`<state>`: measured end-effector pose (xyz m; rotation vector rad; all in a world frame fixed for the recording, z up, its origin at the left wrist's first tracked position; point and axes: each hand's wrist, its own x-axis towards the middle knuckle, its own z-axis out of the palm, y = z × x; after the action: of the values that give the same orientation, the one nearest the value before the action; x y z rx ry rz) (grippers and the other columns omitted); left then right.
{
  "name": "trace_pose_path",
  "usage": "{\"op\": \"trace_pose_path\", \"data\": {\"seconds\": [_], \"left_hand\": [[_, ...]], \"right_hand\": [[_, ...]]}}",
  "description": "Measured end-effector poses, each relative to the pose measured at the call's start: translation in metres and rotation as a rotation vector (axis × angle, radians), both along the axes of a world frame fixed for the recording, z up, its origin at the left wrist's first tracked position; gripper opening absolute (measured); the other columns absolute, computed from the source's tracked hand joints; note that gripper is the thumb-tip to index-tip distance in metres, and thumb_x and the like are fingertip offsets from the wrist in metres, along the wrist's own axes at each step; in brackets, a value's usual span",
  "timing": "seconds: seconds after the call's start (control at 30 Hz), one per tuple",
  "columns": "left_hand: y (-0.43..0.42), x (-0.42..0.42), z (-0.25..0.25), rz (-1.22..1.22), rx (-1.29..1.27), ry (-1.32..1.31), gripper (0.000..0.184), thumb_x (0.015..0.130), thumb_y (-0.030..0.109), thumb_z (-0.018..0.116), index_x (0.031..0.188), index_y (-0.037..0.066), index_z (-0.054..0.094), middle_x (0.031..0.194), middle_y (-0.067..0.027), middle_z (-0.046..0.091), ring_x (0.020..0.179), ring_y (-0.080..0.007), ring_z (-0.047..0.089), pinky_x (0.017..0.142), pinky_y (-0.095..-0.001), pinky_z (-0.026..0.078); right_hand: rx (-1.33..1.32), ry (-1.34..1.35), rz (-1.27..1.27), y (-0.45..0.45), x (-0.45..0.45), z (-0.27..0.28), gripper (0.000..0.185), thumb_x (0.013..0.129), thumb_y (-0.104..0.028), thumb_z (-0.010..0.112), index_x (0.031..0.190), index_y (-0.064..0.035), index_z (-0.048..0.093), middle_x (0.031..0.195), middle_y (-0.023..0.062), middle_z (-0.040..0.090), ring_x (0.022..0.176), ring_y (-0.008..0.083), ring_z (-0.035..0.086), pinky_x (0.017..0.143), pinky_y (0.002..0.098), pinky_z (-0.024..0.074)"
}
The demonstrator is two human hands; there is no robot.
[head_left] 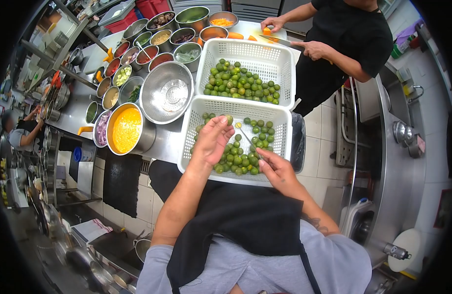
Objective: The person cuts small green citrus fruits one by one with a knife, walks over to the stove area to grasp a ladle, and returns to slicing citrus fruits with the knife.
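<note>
Over the near white basket (188, 128) my left hand (213, 141) pinches a small green lime (229, 119) between thumb and fingers. My right hand (280, 170) grips a small knife (247, 137), its blade pointing up and left toward that lime. At the blade's tip is a small yellowish piece (238, 125); whether it rests on the blade or lies behind it I cannot tell. Several loose limes (238, 159) lie in the near basket, partly hidden by my hands. Behind it, a second white basket (245, 47) holds a heap of limes (240, 81).
Left of the baskets stand a metal colander (167, 92) and a pot of orange-yellow mixture (125, 129). Several metal containers of chopped ingredients fill the table behind. At the upper right a co-worker (346, 34) cuts something orange with a knife (277, 40). A steel counter (397, 161) runs along the right.
</note>
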<state>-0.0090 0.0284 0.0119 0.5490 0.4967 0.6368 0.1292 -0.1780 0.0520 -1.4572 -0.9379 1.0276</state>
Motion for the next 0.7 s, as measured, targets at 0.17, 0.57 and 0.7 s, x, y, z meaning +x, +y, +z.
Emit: {"op": "trace_pose_path", "data": {"seconds": [0.17, 0.57, 0.7], "left_hand": [[-0.011, 0.004, 0.023, -0.005, 0.020, 0.004, 0.029, 0.097, 0.010, 0.063, 0.124, 0.002, 0.056, 0.109, -0.0079, 0.066, 0.100, -0.0192, 0.064, 0.092, -0.0337, 0.053], [-0.019, 0.002, 0.025, 0.057, 0.206, 0.109, 0.027, 0.093, 0.003, 0.067, 0.117, 0.000, 0.056, 0.108, -0.0110, 0.066, 0.096, -0.0181, 0.066, 0.087, -0.0328, 0.054], [-0.022, 0.005, 0.025, 0.097, 0.261, 0.117, 0.027, 0.092, 0.003, 0.068, 0.116, -0.001, 0.055, 0.104, -0.0107, 0.066, 0.095, -0.0177, 0.066, 0.087, -0.0325, 0.055]], "right_hand": [[-0.025, -0.009, 0.005, 0.004, 0.001, 0.005, 0.035, 0.100, -0.008, 0.059, 0.134, -0.0008, 0.057, 0.113, 0.0116, 0.066, 0.097, 0.0120, 0.061, 0.084, 0.0252, 0.0503], [-0.008, -0.109, 0.014, 0.006, 0.001, 0.003, 0.035, 0.098, -0.010, 0.061, 0.131, -0.0004, 0.059, 0.119, 0.0191, 0.067, 0.103, 0.0229, 0.066, 0.090, 0.0311, 0.0513], [-0.010, -0.159, 0.014, 0.006, 0.002, 0.004, 0.034, 0.098, -0.010, 0.061, 0.131, -0.0007, 0.060, 0.119, 0.0198, 0.067, 0.105, 0.0251, 0.067, 0.091, 0.0323, 0.0514]]}}
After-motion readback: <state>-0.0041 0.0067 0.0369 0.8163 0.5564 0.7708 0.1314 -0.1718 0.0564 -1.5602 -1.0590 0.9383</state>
